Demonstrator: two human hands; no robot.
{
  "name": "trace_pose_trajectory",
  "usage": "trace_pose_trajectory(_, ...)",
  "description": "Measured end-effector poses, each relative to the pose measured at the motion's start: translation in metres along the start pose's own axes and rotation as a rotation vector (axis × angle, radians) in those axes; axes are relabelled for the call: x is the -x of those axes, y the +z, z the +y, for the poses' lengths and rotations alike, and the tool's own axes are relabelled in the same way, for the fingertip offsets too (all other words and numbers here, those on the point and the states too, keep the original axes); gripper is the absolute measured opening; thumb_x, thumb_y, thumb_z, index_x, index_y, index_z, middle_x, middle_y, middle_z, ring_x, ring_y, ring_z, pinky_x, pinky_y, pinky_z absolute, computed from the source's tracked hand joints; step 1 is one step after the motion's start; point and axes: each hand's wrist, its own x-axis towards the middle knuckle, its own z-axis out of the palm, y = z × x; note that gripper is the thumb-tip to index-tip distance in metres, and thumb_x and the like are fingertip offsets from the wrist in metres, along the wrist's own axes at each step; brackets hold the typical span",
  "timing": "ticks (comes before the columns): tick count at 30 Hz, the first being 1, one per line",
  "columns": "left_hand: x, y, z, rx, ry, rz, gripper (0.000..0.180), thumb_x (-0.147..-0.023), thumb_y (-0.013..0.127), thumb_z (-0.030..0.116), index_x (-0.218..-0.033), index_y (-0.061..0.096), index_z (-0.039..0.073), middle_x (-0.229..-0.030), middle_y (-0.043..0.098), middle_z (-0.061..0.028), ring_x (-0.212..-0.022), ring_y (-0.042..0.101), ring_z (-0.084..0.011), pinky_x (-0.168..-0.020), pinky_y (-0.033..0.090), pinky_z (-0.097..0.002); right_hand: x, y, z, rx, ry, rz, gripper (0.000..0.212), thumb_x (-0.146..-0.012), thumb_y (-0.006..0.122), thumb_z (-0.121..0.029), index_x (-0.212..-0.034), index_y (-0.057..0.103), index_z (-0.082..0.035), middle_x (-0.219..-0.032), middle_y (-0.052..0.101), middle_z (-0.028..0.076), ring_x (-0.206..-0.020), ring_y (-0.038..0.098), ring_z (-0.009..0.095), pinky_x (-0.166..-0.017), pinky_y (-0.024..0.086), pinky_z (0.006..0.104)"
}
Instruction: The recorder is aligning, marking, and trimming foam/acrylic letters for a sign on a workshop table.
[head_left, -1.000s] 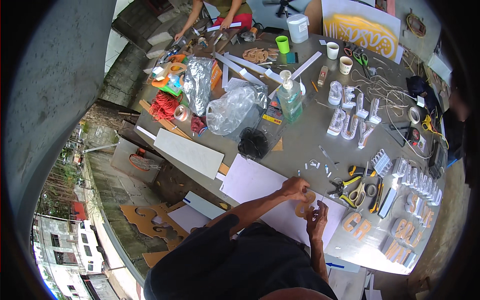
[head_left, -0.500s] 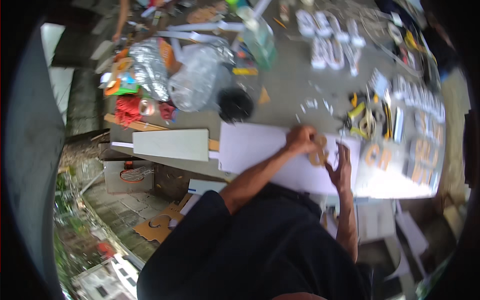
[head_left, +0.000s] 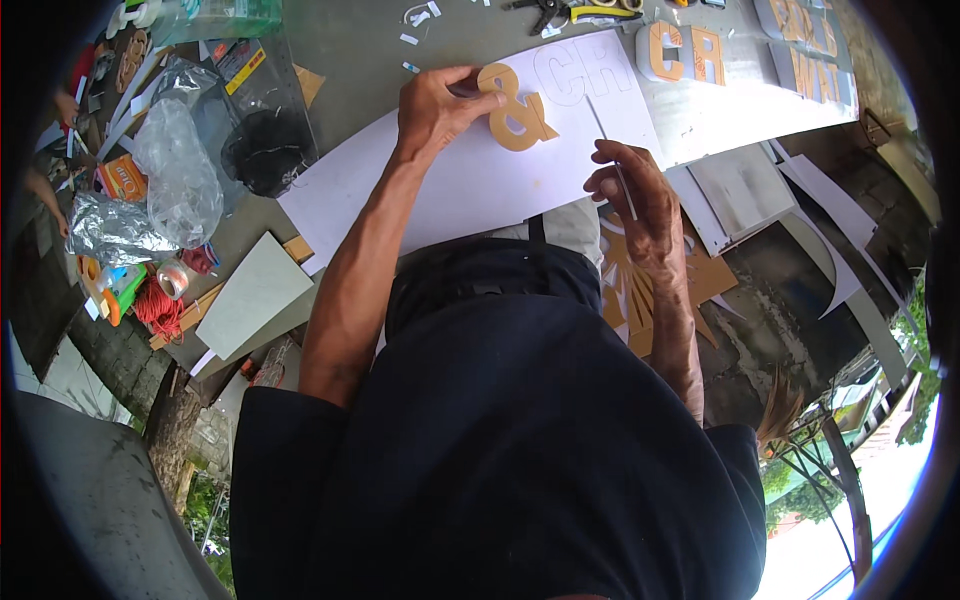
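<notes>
My left hand (head_left: 437, 108) pinches a brown ampersand-shaped cut-out (head_left: 513, 122) at its left edge, thumb on its face and fingers behind it. Under it lies a white sheet (head_left: 400, 225) with faint letter outlines drawn near its far right end. To the right of the cut-out, my right hand (head_left: 640, 195) is raised over the sheet's near edge. Its bent fingers hold a thin grey stick-like tool (head_left: 612, 150), whose upper end points at the drawn outlines. The exact kind of tool I cannot make out.
Letter-shaped cut-outs (head_left: 686, 55) stand beyond the sheet's right end. Yellow-and-black tools (head_left: 590, 14) lie at the far edge. Clear plastic wrap (head_left: 180, 165), a black bag (head_left: 265, 150) and red cord (head_left: 157, 308) crowd the left. A pale tapered board (head_left: 255, 300) rests near the sheet.
The view has swung, so the table now sits higher and tilted. My right hand, earlier close beside the ampersand cut-out, is now farther from it, toward me. My left hand stays at the cut-out.
</notes>
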Motion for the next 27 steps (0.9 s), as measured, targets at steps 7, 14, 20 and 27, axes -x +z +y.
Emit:
trace_pose_trajectory(7,-0.002,0.001,-0.002,0.007,0.015,0.01,0.045,-0.073,0.088,0.028,-0.112,0.079,0.008,-0.099,0.08,-0.0073,-0.089,0.075,-0.0172,-0.085,0.058,-0.0294,-0.001,0.035,-0.001,0.196,-0.1,0.007,0.018,-0.098,0.064,-0.003,-0.114,0.072,-0.003,-0.1,0.071,0.014,-0.087,0.072,0.027,-0.075,0.057,0.0369)
trace_pose_trajectory(14,-0.005,-0.003,-0.001,-0.022,-0.007,-0.029,0.05,-0.077,0.086,0.028,-0.12,0.076,0.005,-0.106,0.079,-0.0099,-0.096,0.073,-0.0154,-0.09,0.056,-0.029,-0.025,0.057,0.023,0.385,-0.323,0.001,0.031,-0.093,0.065,0.003,-0.123,0.061,-0.004,-0.099,0.07,0.016,-0.084,0.071,0.035,-0.071,0.059,0.042)
trace_pose_trajectory(20,-0.004,-0.002,-0.003,-0.055,-0.003,-0.025,0.049,-0.078,0.086,0.027,-0.12,0.075,0.005,-0.105,0.079,-0.0084,-0.095,0.074,-0.0154,-0.09,0.057,-0.029,-0.031,0.065,0.039,0.512,-0.368,-0.012,0.029,-0.093,0.067,-0.002,-0.122,0.06,-0.003,-0.104,0.07,0.016,-0.082,0.073,0.036,-0.066,0.062,0.0415)
trace_pose_trajectory(27,-0.004,0.0,-0.004,-0.021,-0.004,-0.027,0.047,-0.078,0.086,0.025,-0.119,0.075,0.004,-0.103,0.079,-0.0082,-0.095,0.074,-0.0149,-0.089,0.057,-0.0285,-0.033,0.066,0.047,0.732,-0.533,-0.071,0.037,-0.087,0.066,0.0,-0.124,0.061,0.0,-0.111,0.064,0.015,-0.092,0.072,0.03,-0.074,0.061,0.0378)
